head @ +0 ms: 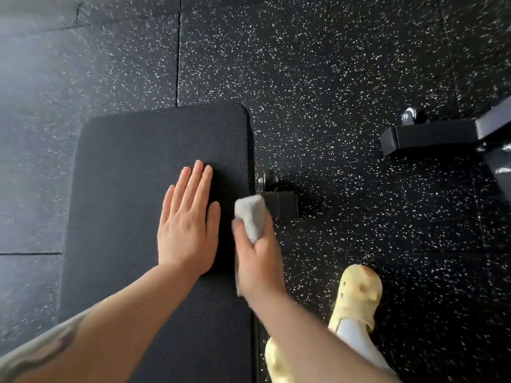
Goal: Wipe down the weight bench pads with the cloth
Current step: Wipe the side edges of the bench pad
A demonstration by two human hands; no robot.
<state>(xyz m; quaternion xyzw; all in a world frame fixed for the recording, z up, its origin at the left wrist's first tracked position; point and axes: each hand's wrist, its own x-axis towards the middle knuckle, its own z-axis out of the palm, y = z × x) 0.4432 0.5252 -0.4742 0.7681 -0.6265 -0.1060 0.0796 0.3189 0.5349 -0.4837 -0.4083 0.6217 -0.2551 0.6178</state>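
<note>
Your left hand [188,225] lies flat, fingers spread slightly, on the black bench pad [138,161]. Your right hand [260,255] grips a grey cloth [250,217] at the pad's right edge, at three o'clock. Beside it juts a black metal bracket [279,200]. Yellow clogs [356,294] stand at five o'clock on speckled rubber floor [331,64]; another frame foot [431,134] sits at two o'clock.

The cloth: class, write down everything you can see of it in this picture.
The cloth is pale grey, soft and thick-looking, bunched into a wad. The right hand grips it, thumb across its front, so the top sticks up past the fingers and a strip shows below the wrist. It sits at the right edge of the black bench pad; whether it presses on the pad cannot be told. It is slightly blurred.
</note>
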